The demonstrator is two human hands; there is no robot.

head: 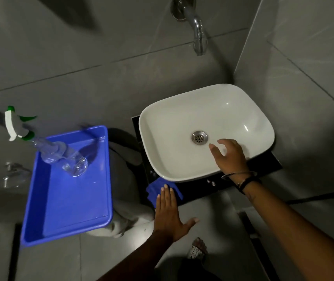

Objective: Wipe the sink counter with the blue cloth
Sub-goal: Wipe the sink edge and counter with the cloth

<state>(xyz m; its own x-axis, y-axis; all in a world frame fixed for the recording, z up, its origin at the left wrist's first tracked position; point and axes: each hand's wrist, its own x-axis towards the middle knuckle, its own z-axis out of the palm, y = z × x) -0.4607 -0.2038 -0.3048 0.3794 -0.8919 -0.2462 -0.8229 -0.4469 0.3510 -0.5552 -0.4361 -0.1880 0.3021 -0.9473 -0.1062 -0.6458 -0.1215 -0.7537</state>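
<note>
A white basin (182,118) sits on a black counter (202,189). The blue cloth (156,189) lies bunched on the counter's front left corner, just below the basin rim. My left hand (170,216) lies flat with fingers spread, its fingertips pressing on the cloth. My right hand (231,157) rests over the basin's near rim, fingers apart and curved, holding nothing.
A blue plastic tray (101,199) stands left of the sink with a clear spray bottle (60,155), white and green trigger, lying in it. A chrome tap (198,27) juts from the grey tiled wall above the basin. A wall closes the right side.
</note>
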